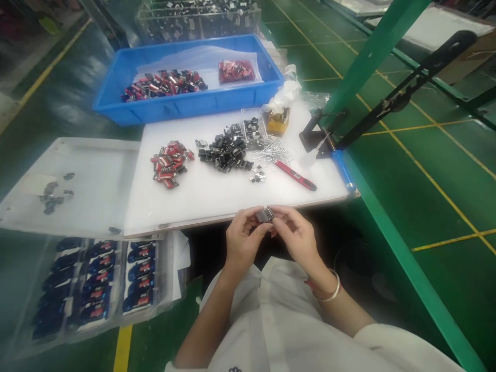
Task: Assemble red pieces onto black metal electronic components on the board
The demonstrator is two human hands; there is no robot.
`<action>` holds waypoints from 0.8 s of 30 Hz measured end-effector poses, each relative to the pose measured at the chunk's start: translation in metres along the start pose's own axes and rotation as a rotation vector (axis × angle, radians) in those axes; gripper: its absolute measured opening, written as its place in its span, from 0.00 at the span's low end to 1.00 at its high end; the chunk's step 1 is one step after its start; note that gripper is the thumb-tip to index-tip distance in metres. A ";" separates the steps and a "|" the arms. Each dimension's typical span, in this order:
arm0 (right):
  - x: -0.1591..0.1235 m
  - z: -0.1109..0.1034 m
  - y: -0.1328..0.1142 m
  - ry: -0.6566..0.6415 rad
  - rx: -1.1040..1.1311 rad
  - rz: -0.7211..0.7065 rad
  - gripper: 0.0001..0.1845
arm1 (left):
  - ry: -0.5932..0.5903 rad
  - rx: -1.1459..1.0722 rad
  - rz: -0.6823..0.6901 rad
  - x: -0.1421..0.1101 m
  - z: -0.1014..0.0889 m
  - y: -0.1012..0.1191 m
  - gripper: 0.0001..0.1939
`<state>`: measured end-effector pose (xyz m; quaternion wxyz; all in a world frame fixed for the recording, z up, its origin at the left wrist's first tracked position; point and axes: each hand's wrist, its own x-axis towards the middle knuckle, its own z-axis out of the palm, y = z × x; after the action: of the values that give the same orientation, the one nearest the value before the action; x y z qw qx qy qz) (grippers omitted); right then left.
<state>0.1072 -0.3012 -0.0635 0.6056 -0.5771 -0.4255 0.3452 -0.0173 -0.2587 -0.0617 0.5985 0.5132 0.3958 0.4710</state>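
Note:
Just in front of the table's near edge, my left hand [244,232] and my right hand [295,231] hold one small dark part with a row of silvery contacts [265,215] between thumbs and fingertips. Both hands are closed on it, one at each side. Its exact kind is too small to make out. Beyond the hands, a pile of black parts [225,152] lies on the white tabletop [186,206]. Left of that is a smaller pile of red and black parts [170,163]. A few small metal pieces [258,174] lie nearer to me.
A red utility knife [296,175] lies beside thin metal pins [271,150]. At the right edge stands a black lever tool [403,95] near a green post [372,57]. A blue bin [186,106] sits behind; clear trays [116,320] of blue items are lower left.

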 end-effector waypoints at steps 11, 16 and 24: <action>0.005 -0.006 -0.012 -0.085 0.008 0.091 0.17 | -0.017 0.170 0.194 -0.001 -0.004 -0.009 0.14; 0.007 -0.007 -0.014 -0.106 0.080 0.123 0.15 | -0.013 0.068 0.045 -0.003 -0.001 -0.008 0.18; 0.002 -0.009 -0.004 -0.061 -0.004 0.060 0.13 | 0.010 -0.037 -0.048 -0.002 0.002 -0.001 0.18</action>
<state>0.1159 -0.3031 -0.0589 0.5806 -0.5798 -0.4271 0.3799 -0.0157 -0.2611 -0.0619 0.6171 0.4900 0.4022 0.4661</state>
